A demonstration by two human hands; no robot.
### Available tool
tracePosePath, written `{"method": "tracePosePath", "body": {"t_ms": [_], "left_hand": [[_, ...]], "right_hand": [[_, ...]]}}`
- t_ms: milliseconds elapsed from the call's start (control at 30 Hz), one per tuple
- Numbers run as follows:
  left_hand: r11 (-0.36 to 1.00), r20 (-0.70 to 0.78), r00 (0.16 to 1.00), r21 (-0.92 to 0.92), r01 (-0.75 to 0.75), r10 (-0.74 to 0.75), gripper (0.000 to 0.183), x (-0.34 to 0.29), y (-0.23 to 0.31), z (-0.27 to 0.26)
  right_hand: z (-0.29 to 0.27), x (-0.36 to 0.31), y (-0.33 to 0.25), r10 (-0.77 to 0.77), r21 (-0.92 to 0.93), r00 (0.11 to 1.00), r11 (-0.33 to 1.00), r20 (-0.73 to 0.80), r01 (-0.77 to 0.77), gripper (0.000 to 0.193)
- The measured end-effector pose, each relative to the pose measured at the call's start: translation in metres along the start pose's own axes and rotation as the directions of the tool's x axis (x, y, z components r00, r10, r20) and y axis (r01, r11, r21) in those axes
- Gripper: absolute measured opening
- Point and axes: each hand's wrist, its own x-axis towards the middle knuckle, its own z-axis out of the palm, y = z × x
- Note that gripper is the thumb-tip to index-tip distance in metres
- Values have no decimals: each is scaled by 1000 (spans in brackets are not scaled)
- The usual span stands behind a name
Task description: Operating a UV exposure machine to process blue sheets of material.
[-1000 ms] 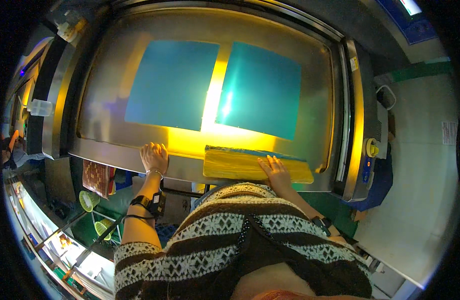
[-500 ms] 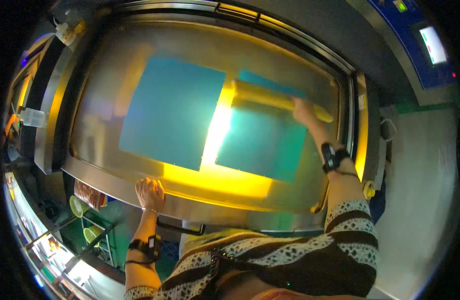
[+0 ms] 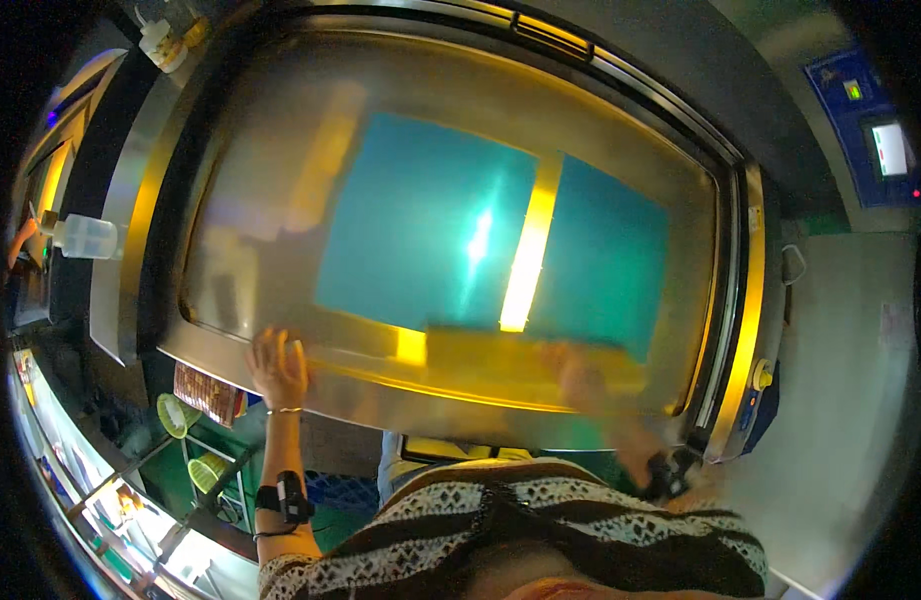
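Observation:
Two teal rectangular sheets (image 3: 425,215) lie side by side in the wide metal-framed bed (image 3: 280,60), with a bright yellow strip of the bed between them. My right hand (image 3: 575,375), smeared by motion, is at the near edge of the sheets. It grips a long, flat yellow squeegee (image 3: 490,362), also blurred, which covers part of the near edge. My left hand (image 3: 278,368) lies on the bed's front metal rim at the left, fingers apart, holding nothing. Glare whitens the middle of the larger sheet.
A translucent squeeze bottle (image 3: 85,237) stands at the left. Beyond the bed at the right is a blue control panel (image 3: 860,130) with a lit screen. A yellow knob (image 3: 761,375) sits on the right side. Yellow-green baskets (image 3: 208,470) are below left.
My right hand has swept the squeegee from the far side of the right sheet to the near edge. My view has shifted left; my left hand stays on the rim, fingers more spread.

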Motion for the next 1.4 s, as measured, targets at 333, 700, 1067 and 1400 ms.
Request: {"method": "tracePosePath", "body": {"t_ms": [333, 700, 1067, 1400], "left_hand": [[979, 51, 979, 46, 197, -199, 41, 8, -39, 4], [977, -40, 977, -60, 206, -208, 53, 16, -31, -5], [860, 557, 692, -84, -503, 459, 40, 53, 183, 1], [862, 495, 727, -97, -498, 476, 46, -13, 107, 32]], "right_hand": [[-34, 247, -50, -72, -184, 988, 982, -137, 46, 44], [-97, 342, -53, -25, -213, 971, 977, -239, -27, 50], [27, 109, -29, -414, 227, 848, 907, 330, 355, 50], [15, -74, 266, 694, 51, 302, 438, -654, -898, 38]]}}
